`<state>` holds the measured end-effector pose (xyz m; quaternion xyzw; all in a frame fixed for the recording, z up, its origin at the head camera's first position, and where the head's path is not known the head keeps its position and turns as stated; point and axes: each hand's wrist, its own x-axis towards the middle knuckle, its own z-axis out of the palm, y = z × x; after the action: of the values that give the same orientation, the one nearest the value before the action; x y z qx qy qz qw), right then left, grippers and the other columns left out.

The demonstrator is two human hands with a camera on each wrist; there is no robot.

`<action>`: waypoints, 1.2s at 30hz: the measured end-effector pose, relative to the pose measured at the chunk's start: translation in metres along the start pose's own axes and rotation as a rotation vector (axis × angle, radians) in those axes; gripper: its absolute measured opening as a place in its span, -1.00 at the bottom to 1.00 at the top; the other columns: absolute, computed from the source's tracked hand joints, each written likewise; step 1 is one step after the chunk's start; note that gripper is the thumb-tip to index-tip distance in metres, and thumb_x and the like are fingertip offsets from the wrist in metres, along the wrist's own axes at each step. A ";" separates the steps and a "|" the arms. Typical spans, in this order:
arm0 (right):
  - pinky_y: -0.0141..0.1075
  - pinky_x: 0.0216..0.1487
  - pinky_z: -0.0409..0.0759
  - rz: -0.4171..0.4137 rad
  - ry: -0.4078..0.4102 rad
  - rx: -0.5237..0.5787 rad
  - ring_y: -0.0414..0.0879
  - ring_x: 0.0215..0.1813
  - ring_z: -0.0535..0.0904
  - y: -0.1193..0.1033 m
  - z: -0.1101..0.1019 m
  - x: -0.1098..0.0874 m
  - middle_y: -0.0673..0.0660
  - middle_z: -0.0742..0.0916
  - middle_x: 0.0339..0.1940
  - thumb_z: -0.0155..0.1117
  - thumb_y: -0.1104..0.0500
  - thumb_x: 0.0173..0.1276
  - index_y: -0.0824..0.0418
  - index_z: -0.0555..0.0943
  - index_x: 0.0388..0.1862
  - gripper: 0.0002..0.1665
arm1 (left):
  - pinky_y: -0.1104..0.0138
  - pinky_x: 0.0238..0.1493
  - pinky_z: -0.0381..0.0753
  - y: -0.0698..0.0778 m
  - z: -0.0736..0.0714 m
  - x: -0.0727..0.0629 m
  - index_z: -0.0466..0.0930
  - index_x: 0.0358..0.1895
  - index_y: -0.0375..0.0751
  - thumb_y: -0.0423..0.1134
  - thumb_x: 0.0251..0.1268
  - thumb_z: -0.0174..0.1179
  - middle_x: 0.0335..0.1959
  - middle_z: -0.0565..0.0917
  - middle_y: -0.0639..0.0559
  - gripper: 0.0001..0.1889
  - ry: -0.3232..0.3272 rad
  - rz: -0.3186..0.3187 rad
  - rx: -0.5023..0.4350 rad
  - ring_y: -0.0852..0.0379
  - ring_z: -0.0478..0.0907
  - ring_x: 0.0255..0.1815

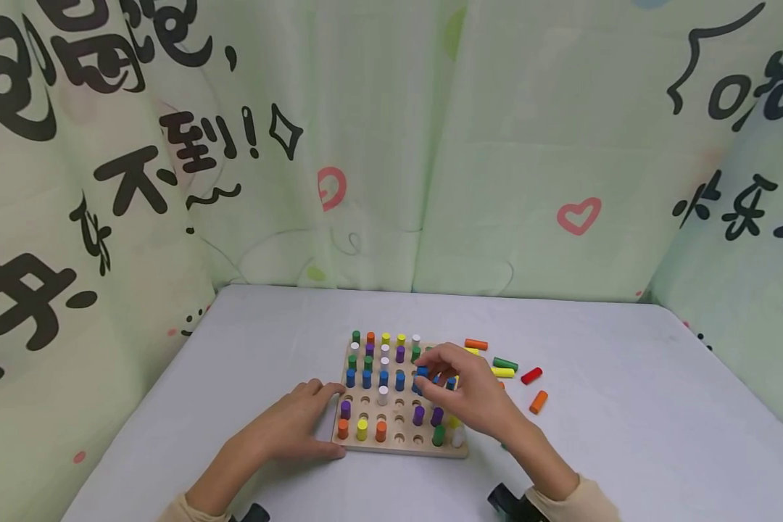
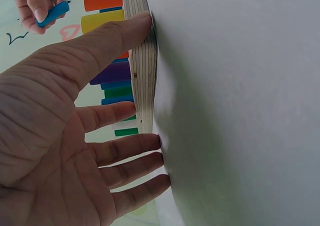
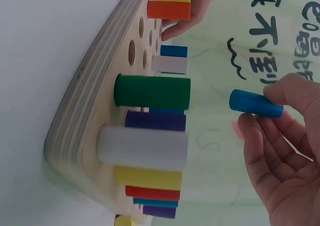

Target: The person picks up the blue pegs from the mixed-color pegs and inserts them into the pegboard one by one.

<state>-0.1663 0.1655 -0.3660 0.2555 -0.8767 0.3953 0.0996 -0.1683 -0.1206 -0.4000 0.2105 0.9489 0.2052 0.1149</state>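
A wooden peg board (image 1: 398,449) lies on the table, with rows of round holes partly filled by coloured pegs. My left hand (image 1: 293,428) rests against its left side, thumb at the near corner and index fingertip farther up the edge; the left wrist view shows these fingers fairly straight. Over the board's right half, my right hand (image 1: 466,384) pinches a blue peg (image 3: 252,103) between thumb and fingers, held above the standing pegs. A row of blue pegs (image 1: 367,379) stands across the middle of the board. Part of the right side is hidden under my right hand.
Loose pegs lie right of the board, among them a red peg (image 1: 531,375), an orange peg (image 1: 539,402) and a green peg (image 1: 505,363). The white table (image 1: 274,326) is bordered by a printed curtain (image 1: 378,145) at the back and sides.
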 end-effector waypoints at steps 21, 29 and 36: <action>-0.38 -0.07 0.71 0.039 -0.009 0.041 -0.20 -0.18 0.64 -0.012 0.018 0.015 0.01 0.74 -0.16 0.48 0.24 0.32 0.25 0.67 -0.02 -0.71 | -0.15 0.26 0.56 -0.002 0.001 0.000 0.45 0.37 -0.08 0.17 -0.08 0.61 0.24 0.55 -0.20 -0.09 -0.007 -0.015 -0.013 -0.16 0.51 0.23; -0.31 -0.03 0.73 0.036 -0.037 0.098 -0.19 -0.16 0.67 -0.009 0.026 0.018 0.04 0.74 -0.12 0.45 0.31 0.34 0.26 0.66 0.01 -0.73 | -0.15 0.26 0.55 -0.002 -0.001 -0.001 0.44 0.38 -0.11 0.15 -0.06 0.60 0.22 0.55 -0.20 -0.10 -0.012 0.012 -0.023 -0.16 0.51 0.22; -0.25 0.00 0.74 0.016 -0.067 0.113 -0.10 -0.11 0.70 -0.007 0.037 0.020 0.10 0.72 -0.08 0.38 0.33 0.39 0.29 0.68 0.03 -0.75 | -0.15 0.25 0.56 -0.002 -0.001 -0.002 0.45 0.37 -0.12 0.13 -0.05 0.60 0.20 0.56 -0.21 -0.11 -0.006 0.026 -0.028 -0.16 0.52 0.19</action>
<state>-0.1790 0.1269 -0.3783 0.2668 -0.8579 0.4359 0.0523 -0.1675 -0.1234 -0.3995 0.2221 0.9427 0.2191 0.1182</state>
